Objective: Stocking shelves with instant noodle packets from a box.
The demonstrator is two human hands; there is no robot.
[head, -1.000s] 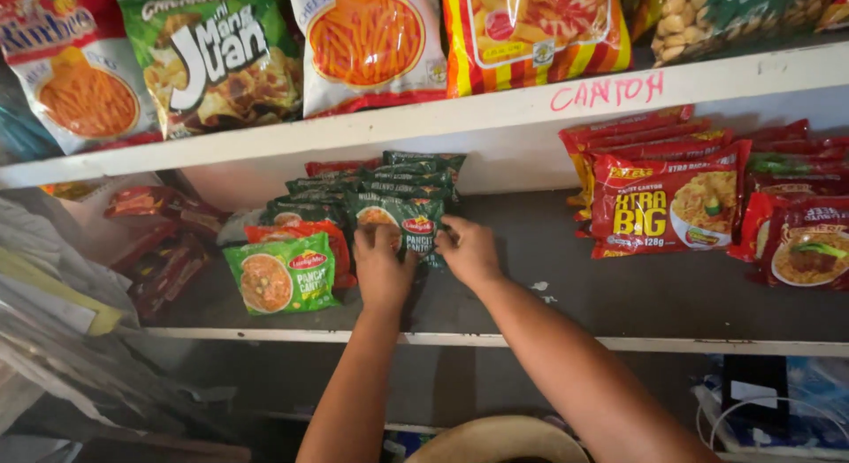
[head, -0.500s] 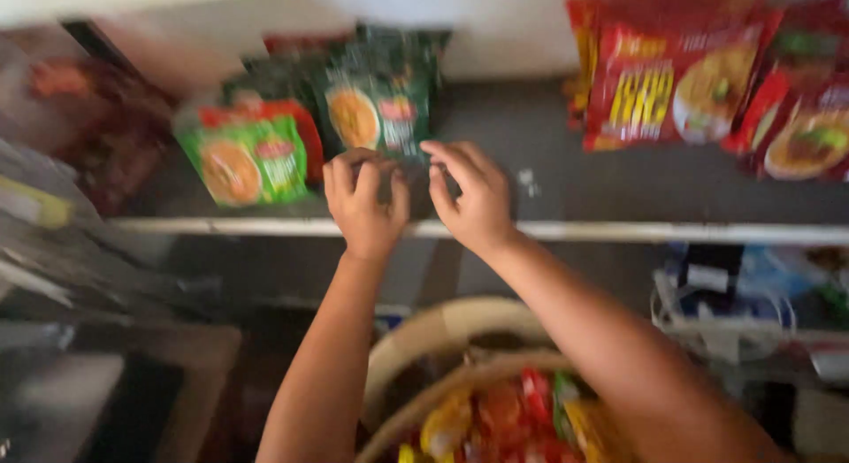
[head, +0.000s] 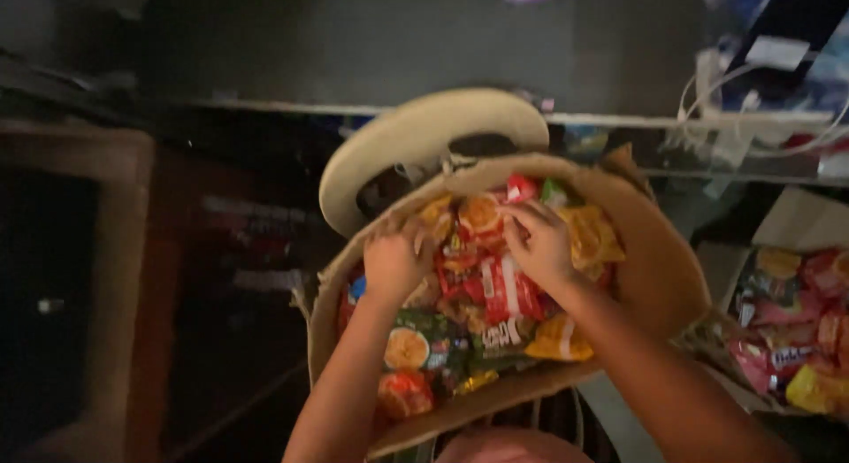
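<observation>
Around both hands, a wide brown cardboard box [head: 659,277], brim-full of mixed snack packets. Right under the fingertips, heaped orange and red packets [head: 495,251], no single long axis clear. Toward the wrists, green packets [head: 424,344]. Right hand [head: 541,244] fingers curled down into the pile; left hand [head: 393,264] bent likewise. Grip on any packet: cannot tell, too blurred. Both equally near.

Cardboard box [head: 659,277] packed with snack packets: red packet [head: 508,290] in the middle, yellow packet [head: 591,237] right, green packet [head: 424,344] lower left. More red and yellow packets [head: 796,330] heaped at far right.
</observation>
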